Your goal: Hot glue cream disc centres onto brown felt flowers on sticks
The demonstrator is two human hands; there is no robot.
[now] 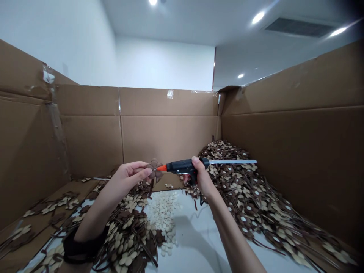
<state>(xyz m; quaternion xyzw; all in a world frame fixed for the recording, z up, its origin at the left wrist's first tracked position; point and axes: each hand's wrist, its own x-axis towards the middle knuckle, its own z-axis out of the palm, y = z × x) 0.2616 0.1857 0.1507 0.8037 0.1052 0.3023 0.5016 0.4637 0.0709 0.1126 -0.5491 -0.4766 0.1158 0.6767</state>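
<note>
My right hand (201, 176) is closed round the handle of a black hot glue gun (182, 167) with an orange nozzle. A long translucent glue stick (233, 162) sticks out of its back end to the right. Between thumb and fingers, my left hand (132, 172) pinches a brown flower (155, 167) with a dark strip hanging below. The nozzle tip meets the flower's middle, or is very close to it. Below the hands lies a spread of small cream discs (163, 216) on a white surface (193, 231).
A pile of brown and cream flowers (127, 227) lies at the left. On the right, a taller heap of flowers (241, 193), several with white centres, leans towards the cardboard wall (298, 163). More flowers (54, 204) lie on cardboard at far left. Cardboard walls (167, 132) enclose the place.
</note>
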